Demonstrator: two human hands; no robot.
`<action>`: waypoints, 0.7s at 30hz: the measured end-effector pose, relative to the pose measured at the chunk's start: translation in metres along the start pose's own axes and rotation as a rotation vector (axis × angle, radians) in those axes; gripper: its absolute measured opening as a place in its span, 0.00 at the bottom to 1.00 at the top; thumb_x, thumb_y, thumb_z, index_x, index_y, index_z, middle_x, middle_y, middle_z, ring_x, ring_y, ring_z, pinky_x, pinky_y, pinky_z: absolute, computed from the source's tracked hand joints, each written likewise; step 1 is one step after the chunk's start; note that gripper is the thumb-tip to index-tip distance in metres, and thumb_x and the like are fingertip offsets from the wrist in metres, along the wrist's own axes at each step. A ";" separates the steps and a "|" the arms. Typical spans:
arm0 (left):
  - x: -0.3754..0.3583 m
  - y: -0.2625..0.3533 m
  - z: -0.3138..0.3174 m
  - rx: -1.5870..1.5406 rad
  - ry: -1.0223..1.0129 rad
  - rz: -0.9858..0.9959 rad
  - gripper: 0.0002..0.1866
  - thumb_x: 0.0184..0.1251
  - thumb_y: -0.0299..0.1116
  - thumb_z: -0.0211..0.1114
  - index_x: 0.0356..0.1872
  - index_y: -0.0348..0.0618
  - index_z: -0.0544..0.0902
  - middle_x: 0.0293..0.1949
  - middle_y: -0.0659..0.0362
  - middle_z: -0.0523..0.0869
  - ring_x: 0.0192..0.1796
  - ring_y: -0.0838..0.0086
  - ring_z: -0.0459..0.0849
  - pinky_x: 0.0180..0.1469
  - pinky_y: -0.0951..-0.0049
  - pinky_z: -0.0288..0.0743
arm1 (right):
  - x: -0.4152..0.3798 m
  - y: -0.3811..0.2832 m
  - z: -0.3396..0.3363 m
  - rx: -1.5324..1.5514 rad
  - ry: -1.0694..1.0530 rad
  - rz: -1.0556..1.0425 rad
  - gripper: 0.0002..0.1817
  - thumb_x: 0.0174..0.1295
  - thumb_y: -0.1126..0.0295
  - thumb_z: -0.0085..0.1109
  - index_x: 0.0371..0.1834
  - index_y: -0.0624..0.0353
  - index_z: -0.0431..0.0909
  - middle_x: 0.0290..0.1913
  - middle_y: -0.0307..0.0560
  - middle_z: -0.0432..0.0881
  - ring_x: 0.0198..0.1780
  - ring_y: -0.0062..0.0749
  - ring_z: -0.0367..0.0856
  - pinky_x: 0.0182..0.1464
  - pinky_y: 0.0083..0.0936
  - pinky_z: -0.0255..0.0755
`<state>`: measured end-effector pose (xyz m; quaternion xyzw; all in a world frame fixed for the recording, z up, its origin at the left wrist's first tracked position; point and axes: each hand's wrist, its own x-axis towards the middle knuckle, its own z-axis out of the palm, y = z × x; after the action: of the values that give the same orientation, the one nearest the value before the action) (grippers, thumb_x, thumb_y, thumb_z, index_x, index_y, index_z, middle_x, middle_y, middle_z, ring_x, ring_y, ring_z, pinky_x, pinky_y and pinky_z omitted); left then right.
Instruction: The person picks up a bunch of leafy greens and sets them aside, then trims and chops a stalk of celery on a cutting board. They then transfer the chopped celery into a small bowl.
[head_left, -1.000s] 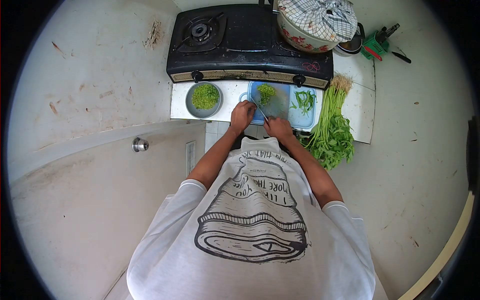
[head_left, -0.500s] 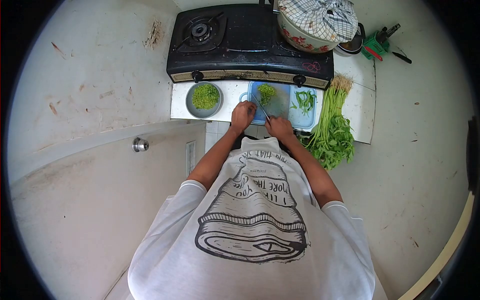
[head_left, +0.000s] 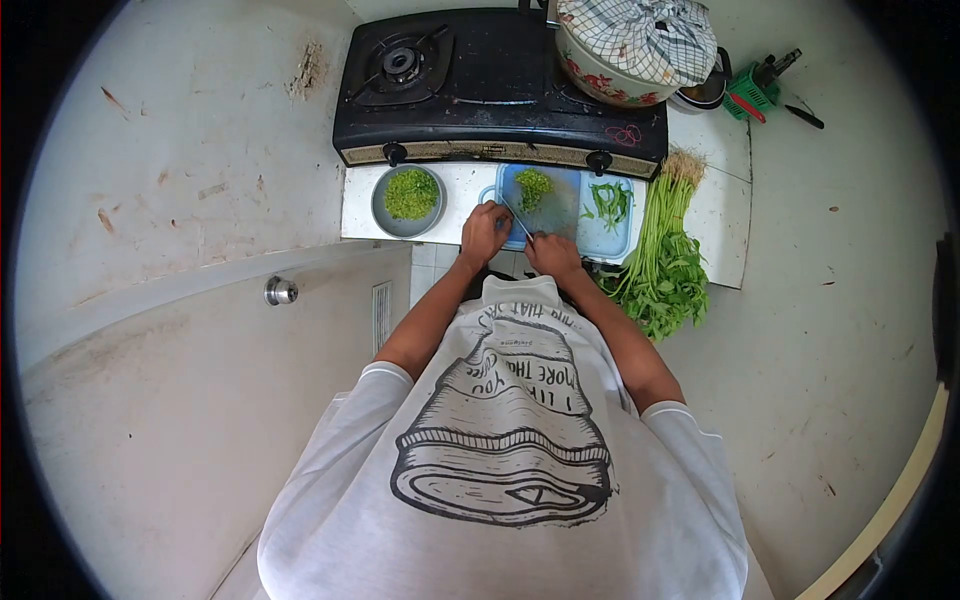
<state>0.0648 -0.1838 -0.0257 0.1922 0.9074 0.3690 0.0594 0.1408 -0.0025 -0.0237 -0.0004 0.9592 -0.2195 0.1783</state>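
Note:
A blue cutting board [head_left: 565, 215] lies in front of the stove. My right hand [head_left: 553, 256] is closed round a knife [head_left: 517, 218] whose blade slants up and left over the board. Close to the blade, my left hand [head_left: 486, 233] rests at the board's left edge with its fingers curled together; whatever they hold is hidden. Finely chopped greens [head_left: 534, 187] form a pile beyond the knife. Loose green leaves [head_left: 608, 203] lie in the lighter right section of the board.
A grey bowl [head_left: 379, 218] of chopped greens sits on the white counter [head_left: 460, 185] at left. At right lies a rooted bunch of leafy greens [head_left: 668, 245]. Behind stand a black gas stove [head_left: 500, 60], a cloth-covered pot [head_left: 610, 83] and a green basket [head_left: 752, 92] with utensils.
My right hand and the knife have shifted slightly left, towards my left hand. The left hand, the chopped pile and the leaves look almost unchanged.

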 end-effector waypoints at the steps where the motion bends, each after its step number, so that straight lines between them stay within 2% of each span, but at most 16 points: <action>1: -0.001 0.000 -0.001 0.008 0.001 0.002 0.06 0.59 0.28 0.70 0.37 0.44 0.89 0.38 0.55 0.87 0.46 0.55 0.86 0.52 0.57 0.81 | 0.000 0.000 -0.001 0.001 -0.012 0.004 0.22 0.73 0.52 0.53 0.41 0.61 0.86 0.36 0.65 0.89 0.40 0.62 0.90 0.46 0.54 0.84; 5: -0.003 0.000 -0.002 0.007 -0.002 -0.017 0.06 0.59 0.29 0.70 0.37 0.44 0.89 0.40 0.56 0.87 0.48 0.56 0.86 0.53 0.58 0.81 | -0.001 0.006 0.001 0.004 -0.014 0.026 0.23 0.73 0.52 0.54 0.40 0.63 0.86 0.36 0.65 0.89 0.39 0.60 0.91 0.46 0.53 0.84; 21: -0.001 0.000 -0.005 -0.022 -0.011 0.015 0.05 0.60 0.27 0.68 0.37 0.43 0.87 0.37 0.57 0.87 0.46 0.56 0.86 0.51 0.58 0.80 | 0.004 -0.002 0.002 0.007 -0.015 -0.015 0.23 0.74 0.53 0.51 0.38 0.62 0.87 0.34 0.65 0.89 0.37 0.61 0.90 0.46 0.53 0.84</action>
<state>0.0643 -0.1873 -0.0224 0.2006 0.9015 0.3783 0.0636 0.1377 -0.0049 -0.0258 -0.0083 0.9570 -0.2244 0.1837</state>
